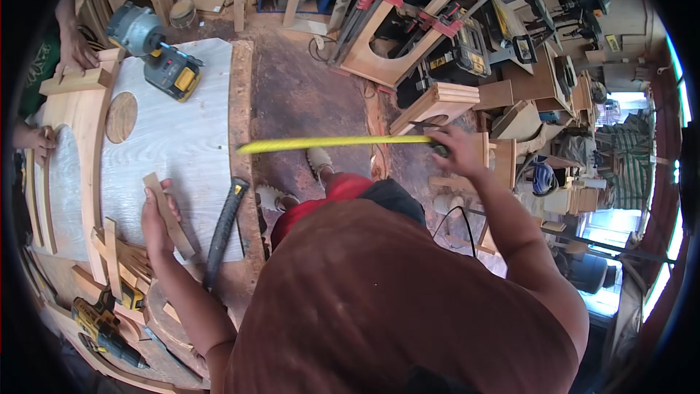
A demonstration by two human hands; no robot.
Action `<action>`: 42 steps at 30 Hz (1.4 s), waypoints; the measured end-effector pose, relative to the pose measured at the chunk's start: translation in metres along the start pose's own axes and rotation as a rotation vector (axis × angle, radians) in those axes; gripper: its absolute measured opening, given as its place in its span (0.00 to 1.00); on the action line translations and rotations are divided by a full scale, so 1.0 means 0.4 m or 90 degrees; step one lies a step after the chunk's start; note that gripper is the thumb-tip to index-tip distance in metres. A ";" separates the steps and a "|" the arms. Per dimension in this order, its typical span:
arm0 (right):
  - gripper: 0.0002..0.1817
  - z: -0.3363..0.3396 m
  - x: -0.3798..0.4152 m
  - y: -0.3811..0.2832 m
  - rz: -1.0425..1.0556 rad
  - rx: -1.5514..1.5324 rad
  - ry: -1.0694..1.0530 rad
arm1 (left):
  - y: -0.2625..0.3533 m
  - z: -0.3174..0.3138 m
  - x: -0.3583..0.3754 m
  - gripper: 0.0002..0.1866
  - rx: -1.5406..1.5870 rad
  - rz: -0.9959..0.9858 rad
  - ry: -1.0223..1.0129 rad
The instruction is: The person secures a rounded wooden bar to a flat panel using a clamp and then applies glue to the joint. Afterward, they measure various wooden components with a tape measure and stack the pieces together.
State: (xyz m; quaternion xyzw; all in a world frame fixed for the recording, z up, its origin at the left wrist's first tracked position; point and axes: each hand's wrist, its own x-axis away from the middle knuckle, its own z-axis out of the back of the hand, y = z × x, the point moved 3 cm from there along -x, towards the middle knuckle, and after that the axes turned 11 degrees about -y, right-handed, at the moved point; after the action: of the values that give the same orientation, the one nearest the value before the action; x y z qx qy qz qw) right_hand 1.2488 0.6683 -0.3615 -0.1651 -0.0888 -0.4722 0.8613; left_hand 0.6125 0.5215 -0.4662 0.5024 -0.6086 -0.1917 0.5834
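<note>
My left hand (155, 222) grips a short, narrow wood strip (172, 220) over the pale board on the workbench, thumb on one side and fingers on the other. My right hand (453, 150) is closed around a tape measure (440, 150), whose case is mostly hidden by the fingers. The yellow tape blade (335, 144) stretches left from it across the gap above the floor, and its free end reaches the bench edge. Beside my left forearm lies a black-handled tool (224, 230). A cordless power tool (154, 51) rests on the board's far part.
Another person's hands (77, 51) hold a wooden frame piece (91, 117) at the bench's left. A yellow-black drill (106, 328) and wood offcuts lie at lower left. Clamped arched panels (379, 66) and a toolbox (467, 51) stand across the floor.
</note>
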 end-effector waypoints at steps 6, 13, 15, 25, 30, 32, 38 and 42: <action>0.30 0.103 0.271 0.441 -0.414 0.241 -0.144 | 0.055 -0.076 0.066 0.26 -0.260 -0.080 0.094; 0.29 0.185 0.169 0.877 -0.539 0.598 -0.311 | -0.087 -0.383 0.224 0.27 -0.222 -0.160 0.073; 0.27 0.170 0.088 0.994 -0.508 0.602 -0.338 | -0.211 -0.520 0.261 0.23 -0.186 -0.059 0.110; 0.18 0.084 -0.201 1.267 -0.326 0.803 -0.348 | -1.001 -0.800 0.395 0.19 -0.097 0.230 0.092; 0.28 0.100 -0.211 1.308 -0.246 0.784 -0.307 | -1.302 -0.789 0.515 0.19 -0.091 0.427 0.152; 0.25 0.116 -0.204 1.262 -0.226 0.797 -0.318 | -1.434 -0.814 0.610 0.19 -0.067 0.484 0.181; 0.25 0.144 -0.240 1.260 -0.169 0.840 -0.333 | -1.630 -1.077 0.776 0.19 0.038 0.495 0.258; 0.28 0.144 -0.313 1.268 -0.089 0.861 -0.310 | -1.720 -1.281 0.764 0.19 0.086 0.409 0.314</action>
State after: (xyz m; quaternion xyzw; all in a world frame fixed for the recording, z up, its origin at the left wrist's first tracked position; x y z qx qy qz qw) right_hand 1.6089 1.0410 -0.4482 0.3099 -0.5613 -0.3180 0.6984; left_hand 1.3988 0.1572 -0.7462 0.3548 -0.5873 0.1668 0.7081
